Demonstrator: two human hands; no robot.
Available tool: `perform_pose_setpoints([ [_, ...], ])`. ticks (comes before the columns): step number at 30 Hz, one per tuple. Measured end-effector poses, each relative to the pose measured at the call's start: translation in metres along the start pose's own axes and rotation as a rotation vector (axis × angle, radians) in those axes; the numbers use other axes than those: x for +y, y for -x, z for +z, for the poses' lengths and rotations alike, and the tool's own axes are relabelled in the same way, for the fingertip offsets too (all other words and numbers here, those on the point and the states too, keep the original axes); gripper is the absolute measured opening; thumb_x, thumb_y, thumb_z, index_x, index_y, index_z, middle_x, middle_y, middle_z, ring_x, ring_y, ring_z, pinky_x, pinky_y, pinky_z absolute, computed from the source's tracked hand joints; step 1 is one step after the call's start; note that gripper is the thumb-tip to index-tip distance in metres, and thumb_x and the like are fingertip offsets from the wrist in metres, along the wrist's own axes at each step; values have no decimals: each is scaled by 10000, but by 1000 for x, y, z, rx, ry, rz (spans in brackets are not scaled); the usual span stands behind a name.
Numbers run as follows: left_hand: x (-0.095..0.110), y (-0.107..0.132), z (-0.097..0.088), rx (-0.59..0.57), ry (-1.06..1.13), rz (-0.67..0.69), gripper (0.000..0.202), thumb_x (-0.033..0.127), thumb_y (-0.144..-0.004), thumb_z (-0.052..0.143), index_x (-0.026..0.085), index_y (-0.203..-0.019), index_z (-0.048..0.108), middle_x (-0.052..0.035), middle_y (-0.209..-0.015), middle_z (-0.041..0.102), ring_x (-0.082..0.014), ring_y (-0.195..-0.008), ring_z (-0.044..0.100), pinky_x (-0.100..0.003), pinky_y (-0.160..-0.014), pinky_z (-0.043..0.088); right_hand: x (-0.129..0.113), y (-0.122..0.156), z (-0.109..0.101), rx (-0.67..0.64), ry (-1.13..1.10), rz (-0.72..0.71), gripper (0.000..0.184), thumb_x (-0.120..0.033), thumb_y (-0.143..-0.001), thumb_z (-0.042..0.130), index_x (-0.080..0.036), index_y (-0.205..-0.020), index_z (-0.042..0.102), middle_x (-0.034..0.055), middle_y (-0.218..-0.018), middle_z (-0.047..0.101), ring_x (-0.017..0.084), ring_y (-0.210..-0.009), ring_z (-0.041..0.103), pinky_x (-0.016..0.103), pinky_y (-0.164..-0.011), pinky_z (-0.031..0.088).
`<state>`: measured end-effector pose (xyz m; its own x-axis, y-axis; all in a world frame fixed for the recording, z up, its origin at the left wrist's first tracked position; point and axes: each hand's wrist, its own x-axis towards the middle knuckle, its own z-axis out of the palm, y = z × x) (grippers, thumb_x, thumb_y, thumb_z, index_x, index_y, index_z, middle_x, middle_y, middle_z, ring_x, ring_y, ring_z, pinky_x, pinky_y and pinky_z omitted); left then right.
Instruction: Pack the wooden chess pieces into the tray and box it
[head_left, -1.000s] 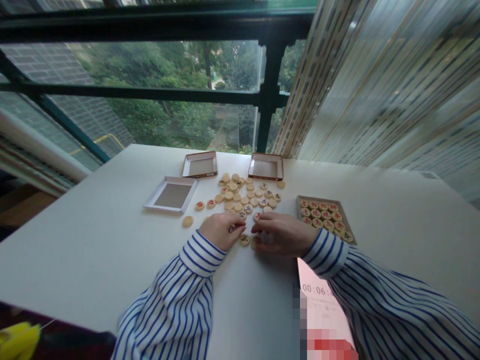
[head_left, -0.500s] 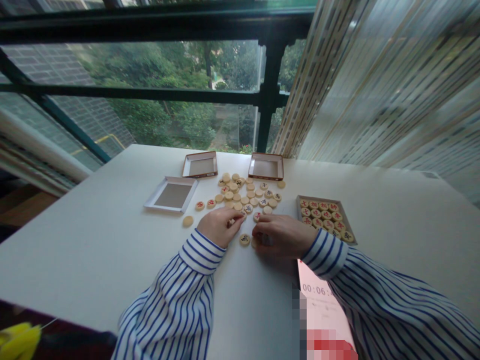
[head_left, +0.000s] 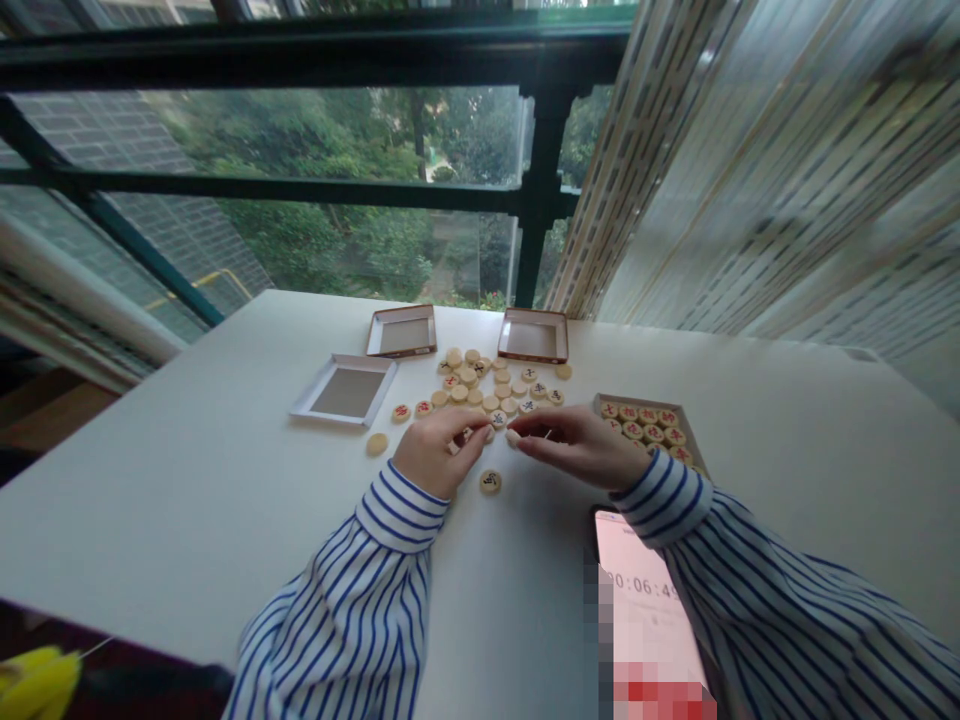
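Note:
Pale round Chinese chess pieces lie in a loose pile on the white table, some showing red or black characters, many blank side up. At the pile's near edge, my left hand pinches a chess piece between thumb and fingers. Facing it, my right hand grips another chess piece by its edge at the fingertips. Between and below both hands, one black-marked piece lies by itself. To the right, a shallow box holds rows of red-marked pieces, its near part hidden behind my right forearm.
Two brown-rimmed box parts, a left one and a right one, sit near the window. A white lid lies left of the pile. A phone with a running timer is partly under my right sleeve.
My right hand has moved up and away from the near table area, bringing a piece to the pile's edge near my left hand. My left hand has barely moved.

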<state>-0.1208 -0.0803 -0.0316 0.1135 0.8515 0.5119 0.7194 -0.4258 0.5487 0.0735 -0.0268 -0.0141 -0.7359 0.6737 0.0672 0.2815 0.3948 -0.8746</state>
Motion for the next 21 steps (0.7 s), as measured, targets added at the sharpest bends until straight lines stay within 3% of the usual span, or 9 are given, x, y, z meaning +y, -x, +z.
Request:
perform_pose_setpoints([
  [4, 2, 1, 0, 23, 47, 6, 166, 226, -786, 554, 143, -887, 657, -55, -805, 689, -93, -579, 559, -216, -566, 471, 0, -1, -3, -23, -130, -6, 309, -372, -806, 540, -133, -964, 656, 55, -822, 650, 117, -696, 549, 259, -623, 450],
  [14, 5, 4, 3, 14, 130, 56, 213, 235, -755, 611, 148, -949, 629, -50, -847, 671, -80, -609, 559, -210, -587, 475, -6, -1, -4, -17, -252, 30, 273, -357, -796, 562, -139, -919, 670, 34, -771, 635, 90, -631, 527, 221, -556, 429],
  [21, 8, 3, 8, 11, 81, 177, 271, 255, -758, 616, 157, -1008, 589, -53, -848, 672, -106, -642, 560, -253, -622, 498, -4, -2, -4, -17, -305, 49, 258, -357, -796, 567, -135, -889, 660, 27, -742, 633, 82, -606, 540, 206, -525, 417],
])
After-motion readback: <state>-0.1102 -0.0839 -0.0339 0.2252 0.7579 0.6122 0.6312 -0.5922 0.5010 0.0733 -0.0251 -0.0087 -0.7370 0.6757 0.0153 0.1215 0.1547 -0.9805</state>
